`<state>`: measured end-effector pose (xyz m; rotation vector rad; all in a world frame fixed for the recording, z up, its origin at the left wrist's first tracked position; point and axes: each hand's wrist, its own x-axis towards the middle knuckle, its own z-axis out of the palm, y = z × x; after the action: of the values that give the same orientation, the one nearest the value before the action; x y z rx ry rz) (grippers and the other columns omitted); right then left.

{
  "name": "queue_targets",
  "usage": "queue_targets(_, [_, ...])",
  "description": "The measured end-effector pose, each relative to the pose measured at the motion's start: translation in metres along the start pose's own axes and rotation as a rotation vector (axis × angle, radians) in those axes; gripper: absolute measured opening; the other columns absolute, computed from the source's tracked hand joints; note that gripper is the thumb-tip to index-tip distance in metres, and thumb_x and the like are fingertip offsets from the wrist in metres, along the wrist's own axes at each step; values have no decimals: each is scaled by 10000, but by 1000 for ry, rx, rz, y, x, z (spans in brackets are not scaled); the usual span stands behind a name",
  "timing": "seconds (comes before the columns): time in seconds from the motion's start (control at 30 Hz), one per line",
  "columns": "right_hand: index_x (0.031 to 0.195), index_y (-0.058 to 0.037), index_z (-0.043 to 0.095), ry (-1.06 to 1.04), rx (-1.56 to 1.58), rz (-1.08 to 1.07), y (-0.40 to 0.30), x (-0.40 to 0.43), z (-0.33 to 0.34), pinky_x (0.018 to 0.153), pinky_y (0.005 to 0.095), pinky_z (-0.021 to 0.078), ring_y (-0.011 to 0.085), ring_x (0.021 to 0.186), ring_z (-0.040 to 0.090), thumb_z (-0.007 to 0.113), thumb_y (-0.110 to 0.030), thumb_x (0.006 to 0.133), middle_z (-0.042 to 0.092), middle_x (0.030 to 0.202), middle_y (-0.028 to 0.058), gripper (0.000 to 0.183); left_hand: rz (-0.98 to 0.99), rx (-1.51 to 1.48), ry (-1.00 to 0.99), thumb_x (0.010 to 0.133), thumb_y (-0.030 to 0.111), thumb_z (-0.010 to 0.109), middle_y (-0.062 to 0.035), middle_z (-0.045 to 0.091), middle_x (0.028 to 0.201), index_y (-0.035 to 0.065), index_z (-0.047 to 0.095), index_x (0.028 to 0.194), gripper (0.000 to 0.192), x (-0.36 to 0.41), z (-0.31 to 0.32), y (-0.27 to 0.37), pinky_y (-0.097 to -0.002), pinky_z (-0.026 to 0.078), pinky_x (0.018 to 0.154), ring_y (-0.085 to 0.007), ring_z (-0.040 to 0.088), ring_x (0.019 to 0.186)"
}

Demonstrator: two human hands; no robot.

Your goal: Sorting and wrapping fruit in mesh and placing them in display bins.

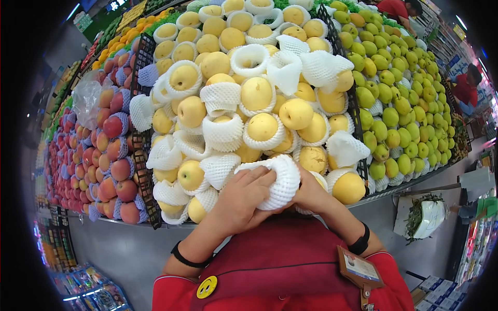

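Observation:
Both hands meet at a white foam net sleeve (282, 184) at the front edge of a heap of yellow pears (262, 127). My left hand (245, 194) grips the sleeve, its fingers over the near opening. From the other side my right hand (309, 190) holds it, its fingers partly hidden behind the foam. Whether a fruit sits inside the sleeve cannot be seen. Around them lie pears in foam sleeves, bare pears such as one on top (295, 114), and loose crumpled sleeves (347, 149).
Black plastic dividers (146, 175) flank the pears. Red peaches (126, 189) in purple sleeves and a clear plastic bag (86, 103) are on the left, green pears (390, 116) on the right. A person in red (465, 91) stands at far right, another (397, 9) at the top right.

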<state>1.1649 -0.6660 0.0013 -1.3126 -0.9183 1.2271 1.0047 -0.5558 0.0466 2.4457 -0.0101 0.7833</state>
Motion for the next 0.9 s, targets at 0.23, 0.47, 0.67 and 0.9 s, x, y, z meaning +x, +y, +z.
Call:
queue_targets(0.23, [1387, -51, 266, -49, 182, 31, -8, -9, 11, 931, 304, 406, 192, 1151, 462, 560, -257, 889, 475, 1244, 112, 613, -98, -77, 85, 527, 276, 870, -202, 456, 1228, 71, 380, 1102, 783, -29, 18, -13, -433, 397, 925, -361, 475, 1114])
queue_targets(0.47, [901, -10, 561, 256, -357, -334, -15, -9, 9, 572, 344, 432, 252, 630, 574, 606, -158, 821, 561, 715, 163, 175, -561, -920, 285, 509, 184, 867, -149, 421, 1242, 48, 140, 1396, 1154, -27, 15, -1, -360, 370, 986, -240, 446, 1165])
queue_targets(0.67, [1141, -3, 484, 222, -748, -472, -21, -20, 21, 706, 382, 463, 357, 821, 556, 643, -168, 788, 533, 944, 213, 421, -599, -497, 259, 643, 153, 799, -143, 392, 1261, 26, 132, 1399, 1017, -28, 27, -11, -357, 376, 988, -241, 446, 1159])
queue_targets(0.9, [1334, -71, 352, 402, -764, -481, -9, -19, 24, 940, 472, 389, 479, 1148, 387, 782, -328, 634, 281, 1297, 312, 860, -759, -914, 19, 788, 167, 699, -197, 234, 1385, 34, -111, 1399, 1023, -19, 22, 15, -372, 422, 954, -287, 376, 1249])
